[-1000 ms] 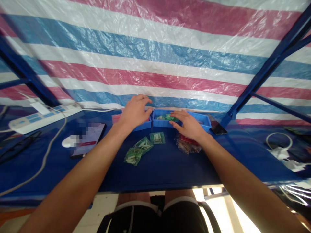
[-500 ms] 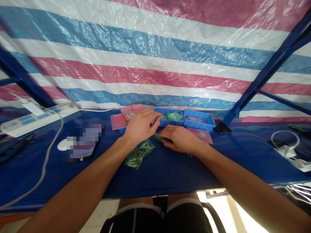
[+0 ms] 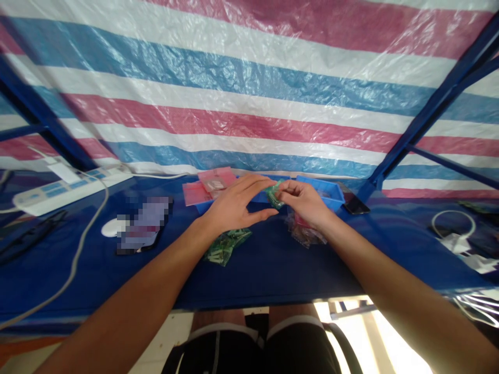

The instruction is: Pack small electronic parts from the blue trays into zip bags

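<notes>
Green pkt pinched in R hand, L hand half-open, empty, beside it

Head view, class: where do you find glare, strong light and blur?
Head view throughout: crinkled highlights glint across the striped sheet; sunlight washes out patches of floor at lower right; the green packet in the right hand looks soft, its contents unreadable.
</notes>
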{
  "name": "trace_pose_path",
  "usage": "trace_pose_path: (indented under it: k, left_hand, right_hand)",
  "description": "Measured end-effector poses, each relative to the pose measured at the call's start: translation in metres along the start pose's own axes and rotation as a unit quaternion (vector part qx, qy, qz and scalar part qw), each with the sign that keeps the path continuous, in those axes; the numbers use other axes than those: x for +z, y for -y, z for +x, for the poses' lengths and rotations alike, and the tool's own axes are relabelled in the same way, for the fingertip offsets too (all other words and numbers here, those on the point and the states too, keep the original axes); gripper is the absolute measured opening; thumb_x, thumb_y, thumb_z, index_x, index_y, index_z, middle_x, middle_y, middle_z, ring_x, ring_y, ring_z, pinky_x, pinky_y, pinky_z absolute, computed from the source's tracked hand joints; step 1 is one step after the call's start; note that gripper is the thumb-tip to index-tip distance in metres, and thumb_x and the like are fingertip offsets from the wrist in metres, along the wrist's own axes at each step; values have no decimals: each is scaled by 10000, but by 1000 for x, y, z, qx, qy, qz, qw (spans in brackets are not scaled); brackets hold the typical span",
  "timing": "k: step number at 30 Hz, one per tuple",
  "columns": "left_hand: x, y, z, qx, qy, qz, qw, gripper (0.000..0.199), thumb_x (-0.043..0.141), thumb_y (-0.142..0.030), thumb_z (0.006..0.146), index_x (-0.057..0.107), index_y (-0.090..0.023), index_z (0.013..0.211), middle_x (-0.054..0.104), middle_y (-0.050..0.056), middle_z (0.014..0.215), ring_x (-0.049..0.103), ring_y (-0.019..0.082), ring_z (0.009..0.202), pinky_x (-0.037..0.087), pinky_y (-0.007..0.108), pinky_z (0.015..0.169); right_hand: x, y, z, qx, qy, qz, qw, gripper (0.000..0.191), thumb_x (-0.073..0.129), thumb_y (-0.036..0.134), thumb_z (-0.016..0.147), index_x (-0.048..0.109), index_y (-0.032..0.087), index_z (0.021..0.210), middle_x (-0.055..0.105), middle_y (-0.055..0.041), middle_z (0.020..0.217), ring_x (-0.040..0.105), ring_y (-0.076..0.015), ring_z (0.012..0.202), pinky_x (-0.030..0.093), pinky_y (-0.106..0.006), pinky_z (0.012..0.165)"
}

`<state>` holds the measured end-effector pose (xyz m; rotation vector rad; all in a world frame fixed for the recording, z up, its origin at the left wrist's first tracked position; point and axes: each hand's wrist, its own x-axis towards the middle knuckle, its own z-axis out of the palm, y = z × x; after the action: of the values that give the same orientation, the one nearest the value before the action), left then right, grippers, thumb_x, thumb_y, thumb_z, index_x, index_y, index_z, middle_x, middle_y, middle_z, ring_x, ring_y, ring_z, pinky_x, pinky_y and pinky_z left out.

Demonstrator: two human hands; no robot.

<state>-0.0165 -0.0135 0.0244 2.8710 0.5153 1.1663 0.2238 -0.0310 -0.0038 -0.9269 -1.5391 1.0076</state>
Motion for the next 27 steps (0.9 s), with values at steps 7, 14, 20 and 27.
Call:
trace_pose_path:
  k: [7,14,20,27]
  left_hand:
    - [4,10,-2,-70,-48,-18,996,344,660,-333,1073,683,-198,1388,759,102,1186,744,219,1023,618,376,962]
    - [7,6,0,-46,-54,-11,997,521,774,-347,994,628,-228,1479,637,159,1457,675,284,1270,586,457,1097]
    - [11,11,-3,16,-22,10,1000,420,671,-207,1053,656,-276,1466,702,115,1404,666,256,1306,550,455,1142]
    - [13,10,-3,-47,-79,-8,996,204,638,-288,1082,743,-176,1216,771,102,1104,736,200,961,597,324,873]
  right_hand:
    - [4,10,-5,41,49,155,986,351,920,492,836,770,237,1024,789,-15,1003,781,-218,919,678,-410,891]
    - [2,7,1,17,-17,103,994,440,910,574,828,801,210,1049,811,-43,939,780,-205,795,688,-331,689]
    - [0,7,-2,102,-32,179,978,546,993,504,737,752,207,1127,767,-17,772,716,-163,594,466,-208,412]
    - [4,20,-4,115,5,146,983,565,764,722,904,802,196,1107,817,-113,978,802,-237,791,606,-274,504]
